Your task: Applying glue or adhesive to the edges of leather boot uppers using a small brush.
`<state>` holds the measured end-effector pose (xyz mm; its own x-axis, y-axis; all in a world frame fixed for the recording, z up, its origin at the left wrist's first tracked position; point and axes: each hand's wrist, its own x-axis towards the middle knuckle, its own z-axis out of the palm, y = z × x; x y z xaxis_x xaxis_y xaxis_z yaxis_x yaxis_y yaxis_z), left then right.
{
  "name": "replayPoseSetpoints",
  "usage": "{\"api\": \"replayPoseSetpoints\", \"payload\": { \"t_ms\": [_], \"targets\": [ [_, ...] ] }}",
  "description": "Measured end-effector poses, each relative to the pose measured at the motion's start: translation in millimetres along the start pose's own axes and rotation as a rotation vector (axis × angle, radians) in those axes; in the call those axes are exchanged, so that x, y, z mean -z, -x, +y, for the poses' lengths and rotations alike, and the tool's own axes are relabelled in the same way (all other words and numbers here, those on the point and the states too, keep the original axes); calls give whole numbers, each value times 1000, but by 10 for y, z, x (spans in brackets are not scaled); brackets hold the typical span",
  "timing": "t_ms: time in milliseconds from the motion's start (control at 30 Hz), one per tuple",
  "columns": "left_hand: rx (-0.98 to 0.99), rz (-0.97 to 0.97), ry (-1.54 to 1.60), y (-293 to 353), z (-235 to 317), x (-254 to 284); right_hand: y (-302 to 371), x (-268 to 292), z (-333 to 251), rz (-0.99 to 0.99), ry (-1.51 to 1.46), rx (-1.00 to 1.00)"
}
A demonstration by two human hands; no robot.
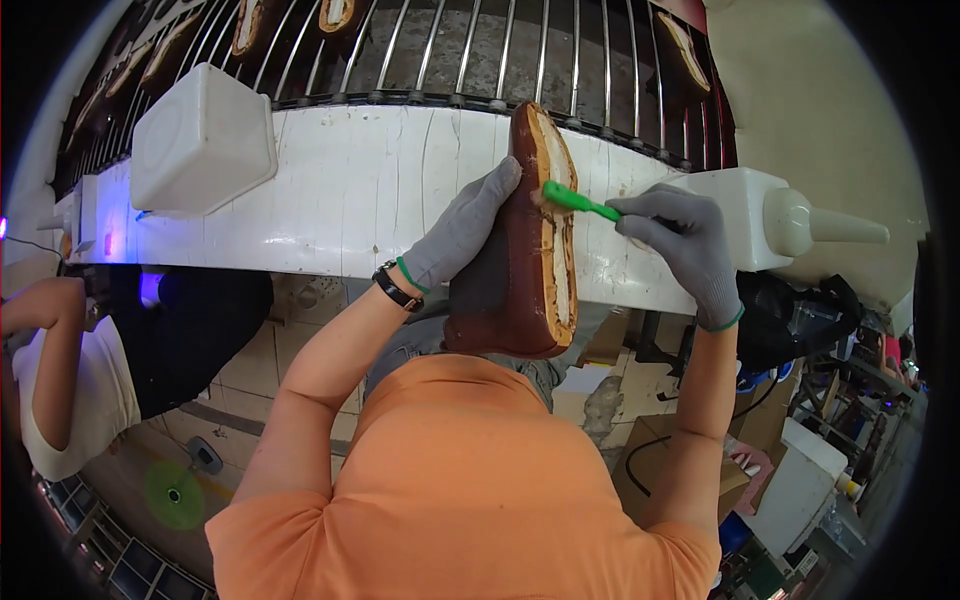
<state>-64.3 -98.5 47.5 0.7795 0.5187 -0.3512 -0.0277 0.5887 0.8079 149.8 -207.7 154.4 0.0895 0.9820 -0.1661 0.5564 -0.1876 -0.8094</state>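
A brown boot (522, 270) lies on its side before me, its pale, unsoled underside turned to the right and its toe pointing away. My left hand (465, 228), in a grey glove, is closed around the boot's upper from the left. In my gloved right hand (690, 240) is a small green brush (585, 202), gripped by its handle. The brush head meets the tan edge of the boot's underside near the forepart. Part of the boot's shaft hangs past the near edge of the white bench (340, 225).
Beyond the bench runs a conveyor of metal rollers (465, 50) carrying several boots. An upturned-looking white container (200, 140) stands on the bench at left. A white container with a spout-like part (745, 215) sits at right. Another person (80, 380) is at far left.
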Motion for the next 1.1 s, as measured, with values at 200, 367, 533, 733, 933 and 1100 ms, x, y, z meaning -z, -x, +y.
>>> {"api": "replayPoseSetpoints", "payload": {
  "t_ms": [200, 367, 533, 733, 933, 1100],
  "targets": [
    [44, -9, 38, -30, -74, 79, 128, 64, -58, -244, -50, 39],
    [121, -13, 102, -24, -87, 18, 133, 112, -9, -395, -110, 148],
    [145, -77, 214, -42, -123, -19, 20, 90, -69, -149, 2, 28],
    [214, -97, 156, -72, -155, -1, 40, 151, -109, -371, -127, 74],
    [352, -208, 341, -11, -146, -125, -99, 218, -140, -460, -110, 189],
    [350, -328, 238, -62, -303, -154, -245, 251, -215, -555, -90, 145]
  ]
}}
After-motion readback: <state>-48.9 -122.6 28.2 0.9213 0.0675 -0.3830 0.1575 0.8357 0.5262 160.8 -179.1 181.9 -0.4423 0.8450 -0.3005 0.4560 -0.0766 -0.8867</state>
